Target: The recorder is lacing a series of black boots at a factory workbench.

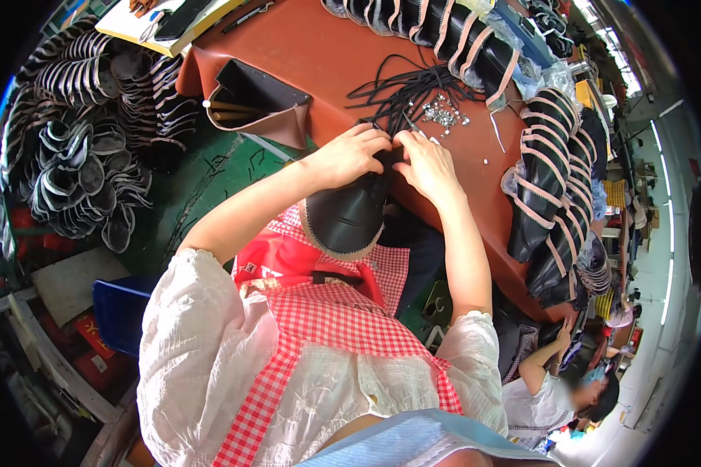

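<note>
At the near edge of the reddish-brown leather-covered tabletop (319, 54), over the red-checked apron (327, 319), both hands pinch the top edge of a black leather shoe upper with a pale zigzag-stitched rim (346, 222); left hand (350, 154) and right hand (427, 165) have fingers closed on it. The upper hangs unsupported, so a slackened pinch could drop it into the lap. Farther off, the loose black laces (409, 89) and small metal fittings (442, 114) could snag or scatter.
</note>
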Demonstrator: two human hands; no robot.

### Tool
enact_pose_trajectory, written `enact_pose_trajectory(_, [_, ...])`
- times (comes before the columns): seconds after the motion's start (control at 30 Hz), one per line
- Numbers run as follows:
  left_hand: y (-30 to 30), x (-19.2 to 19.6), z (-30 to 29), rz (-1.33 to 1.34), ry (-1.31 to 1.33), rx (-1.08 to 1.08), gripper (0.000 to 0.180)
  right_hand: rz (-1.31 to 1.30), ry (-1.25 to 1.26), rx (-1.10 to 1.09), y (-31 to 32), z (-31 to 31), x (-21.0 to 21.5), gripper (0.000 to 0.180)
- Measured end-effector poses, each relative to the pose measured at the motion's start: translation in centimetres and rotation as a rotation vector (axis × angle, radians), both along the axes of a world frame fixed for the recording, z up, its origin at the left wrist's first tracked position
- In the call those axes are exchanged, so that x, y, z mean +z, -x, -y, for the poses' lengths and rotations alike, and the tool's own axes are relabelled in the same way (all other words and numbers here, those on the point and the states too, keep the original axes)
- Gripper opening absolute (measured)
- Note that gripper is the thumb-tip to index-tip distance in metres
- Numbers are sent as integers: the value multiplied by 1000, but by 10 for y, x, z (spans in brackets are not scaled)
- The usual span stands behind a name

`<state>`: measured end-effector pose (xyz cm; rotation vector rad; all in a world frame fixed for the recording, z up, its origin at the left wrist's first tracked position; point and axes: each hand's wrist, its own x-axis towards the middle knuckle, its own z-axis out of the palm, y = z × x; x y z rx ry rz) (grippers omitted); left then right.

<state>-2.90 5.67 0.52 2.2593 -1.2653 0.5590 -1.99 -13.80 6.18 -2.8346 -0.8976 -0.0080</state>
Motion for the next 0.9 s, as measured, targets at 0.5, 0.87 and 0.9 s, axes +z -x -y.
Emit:
enact_pose_trajectory(0.5, [-7, 18, 20, -1178, 1033, 31, 19, -149, 174, -96, -1, -8, -10, 31])
enact_pose_trajectory(0.87, [-17, 3, 13, -732, 457, 30, 17, -39, -376, -126, 27, -5, -46, 11])
enact_pose_trajectory(0.9, [-20, 2, 14, -703, 379, 29, 17, 80, -399, -78, 30, -4, -55, 10])
